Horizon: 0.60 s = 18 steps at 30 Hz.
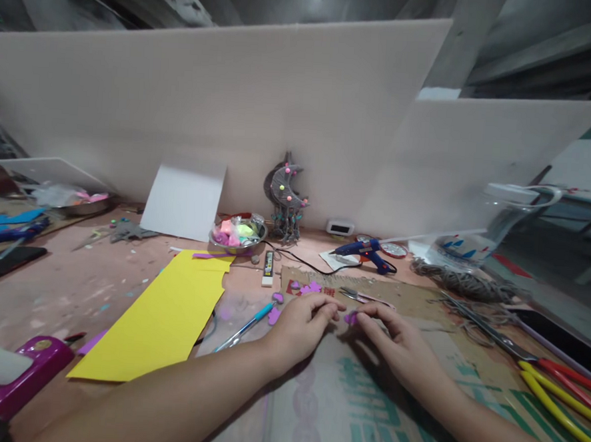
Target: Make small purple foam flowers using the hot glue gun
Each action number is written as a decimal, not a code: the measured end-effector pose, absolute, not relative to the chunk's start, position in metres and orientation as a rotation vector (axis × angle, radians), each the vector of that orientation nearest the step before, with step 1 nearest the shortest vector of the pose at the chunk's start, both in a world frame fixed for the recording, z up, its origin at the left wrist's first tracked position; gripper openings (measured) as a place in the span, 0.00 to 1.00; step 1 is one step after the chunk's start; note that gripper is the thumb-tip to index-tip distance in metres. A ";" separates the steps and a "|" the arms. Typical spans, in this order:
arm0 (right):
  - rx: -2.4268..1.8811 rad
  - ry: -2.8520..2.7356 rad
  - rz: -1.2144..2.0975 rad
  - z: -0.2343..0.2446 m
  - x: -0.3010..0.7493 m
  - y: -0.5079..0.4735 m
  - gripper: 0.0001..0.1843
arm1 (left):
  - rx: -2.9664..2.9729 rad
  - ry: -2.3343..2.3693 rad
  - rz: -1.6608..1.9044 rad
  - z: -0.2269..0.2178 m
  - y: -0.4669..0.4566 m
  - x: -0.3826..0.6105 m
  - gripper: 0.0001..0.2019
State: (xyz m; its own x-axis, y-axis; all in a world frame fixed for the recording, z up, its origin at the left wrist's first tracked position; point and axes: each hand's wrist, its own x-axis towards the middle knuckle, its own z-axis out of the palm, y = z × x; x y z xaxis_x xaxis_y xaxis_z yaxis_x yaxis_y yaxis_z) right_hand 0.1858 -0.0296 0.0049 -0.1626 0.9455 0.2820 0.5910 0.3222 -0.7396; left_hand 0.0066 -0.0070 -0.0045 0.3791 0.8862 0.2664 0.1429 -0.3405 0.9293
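Over a printed cardboard sheet (310, 388), my right hand (393, 334) pinches a small purple cutout (351, 317) between thumb and fingertips. My left hand (303, 325) is just left of it, fingers curled and closed towards the thumb; whether anything is in them is hidden. Beyond the left hand, more purple cutouts (312, 287) lie on the cardboard. Two purple pieces (273, 316) are beside its knuckles, near a blue pen (249, 325). A small pointed metal tool (365, 297) lies beyond the right hand's fingers.
At left are yellow card (164, 320) and a magenta tool (30, 385). Scissors (522, 358), a phone (563, 341) and grey yarn (472, 283) lie right. Behind are a blue glue gun (366, 252), a bowl (238, 244) of coloured clay and a moon ornament (285, 187).
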 end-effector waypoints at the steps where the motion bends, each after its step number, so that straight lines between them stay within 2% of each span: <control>1: -1.361 -1.847 0.603 0.005 0.186 -0.030 0.16 | 1.730 0.909 1.049 -0.004 -0.008 0.007 0.14; 18: -1.366 -2.020 0.572 0.003 0.187 -0.030 0.15 | 1.781 0.896 1.019 -0.004 -0.012 0.010 0.09</control>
